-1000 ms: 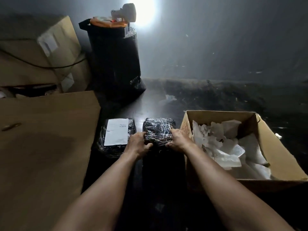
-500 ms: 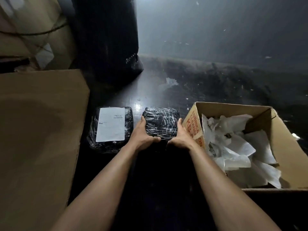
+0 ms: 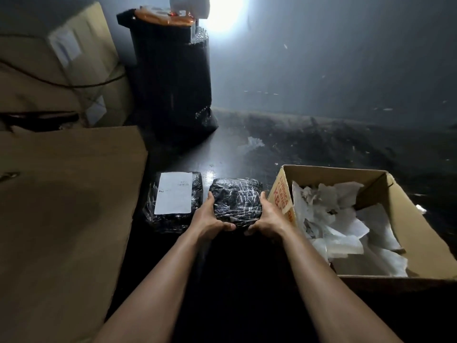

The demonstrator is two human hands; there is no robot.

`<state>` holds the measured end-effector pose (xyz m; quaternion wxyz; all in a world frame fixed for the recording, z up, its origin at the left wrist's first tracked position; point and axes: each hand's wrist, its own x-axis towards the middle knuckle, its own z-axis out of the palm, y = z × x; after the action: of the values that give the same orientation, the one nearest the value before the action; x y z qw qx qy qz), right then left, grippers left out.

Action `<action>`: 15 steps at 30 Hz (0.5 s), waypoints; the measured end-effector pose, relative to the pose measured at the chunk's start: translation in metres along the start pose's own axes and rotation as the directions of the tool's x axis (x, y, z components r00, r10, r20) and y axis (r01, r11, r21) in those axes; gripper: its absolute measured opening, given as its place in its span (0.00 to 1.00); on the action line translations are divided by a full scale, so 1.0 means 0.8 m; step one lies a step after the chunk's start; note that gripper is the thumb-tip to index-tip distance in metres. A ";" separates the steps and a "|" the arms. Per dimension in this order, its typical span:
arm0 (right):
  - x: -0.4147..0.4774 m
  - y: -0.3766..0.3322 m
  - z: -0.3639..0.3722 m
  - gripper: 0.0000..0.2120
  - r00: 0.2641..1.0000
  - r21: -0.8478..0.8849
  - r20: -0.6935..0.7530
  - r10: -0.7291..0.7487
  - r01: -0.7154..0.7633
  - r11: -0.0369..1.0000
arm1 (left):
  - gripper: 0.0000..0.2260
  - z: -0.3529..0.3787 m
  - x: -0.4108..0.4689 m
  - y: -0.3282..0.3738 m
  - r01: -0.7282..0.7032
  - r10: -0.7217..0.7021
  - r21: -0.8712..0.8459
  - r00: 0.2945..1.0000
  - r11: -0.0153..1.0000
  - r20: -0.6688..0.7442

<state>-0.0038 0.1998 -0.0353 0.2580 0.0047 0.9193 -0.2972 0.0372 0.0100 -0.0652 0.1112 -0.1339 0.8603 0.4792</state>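
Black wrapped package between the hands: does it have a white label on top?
No, the held package shows bare black wrap; the white label sits on the neighbouring package.

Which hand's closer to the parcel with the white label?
Left. The left hand grips the unlabelled parcel on its left edge, beside the labelled parcel; the right hand grips the opposite edge, next to the open box.

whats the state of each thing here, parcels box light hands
unlabelled parcel, wrapped in film, gripped at both sides
left hand, grips its left side
right hand, grips its right side
labelled parcel, lying flat, label up, untouched
cardboard box, open, holds crumpled white paper
lamp, lit
tall black bundle, upright
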 end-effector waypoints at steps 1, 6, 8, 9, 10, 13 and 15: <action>-0.010 -0.001 0.001 0.66 1.000 0.004 0.006 -0.014 0.014 1.000 | 0.59 -0.003 -0.011 -0.001 -0.004 0.004 0.000 1.000 1.000 -0.009; -0.063 0.007 0.017 0.66 0.995 0.029 0.019 -0.098 0.097 0.995 | 0.61 -0.009 -0.068 -0.012 -0.009 0.010 0.019 0.999 1.000 -0.050; -0.082 0.017 0.030 0.65 0.992 0.016 0.012 -0.123 0.123 0.992 | 0.61 -0.007 -0.089 -0.022 -0.011 0.013 0.024 0.998 1.000 -0.064; -0.092 0.022 0.036 0.64 0.991 0.009 0.013 -0.135 0.135 0.991 | 0.61 -0.004 -0.099 -0.028 -0.013 0.014 0.021 0.998 1.000 -0.066; -0.100 0.028 0.043 0.62 0.989 0.007 0.015 -0.148 0.148 0.989 | 0.61 -0.001 -0.110 -0.034 -0.013 0.015 0.018 0.998 1.000 -0.066; -0.124 0.050 0.060 0.62 0.984 0.033 0.049 -0.173 0.172 0.985 | 0.61 0.011 -0.139 -0.054 -0.001 0.001 0.002 0.998 1.000 -0.061; -0.139 0.067 0.072 0.64 0.983 0.048 0.073 -0.170 0.167 0.985 | 0.62 0.023 -0.156 -0.068 0.017 -0.017 -0.007 0.998 1.000 -0.059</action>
<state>0.1283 0.2284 -0.0511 0.2670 -0.0792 0.8994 -0.3369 0.1742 0.0137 -0.0778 0.0895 -0.1557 0.8604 0.4769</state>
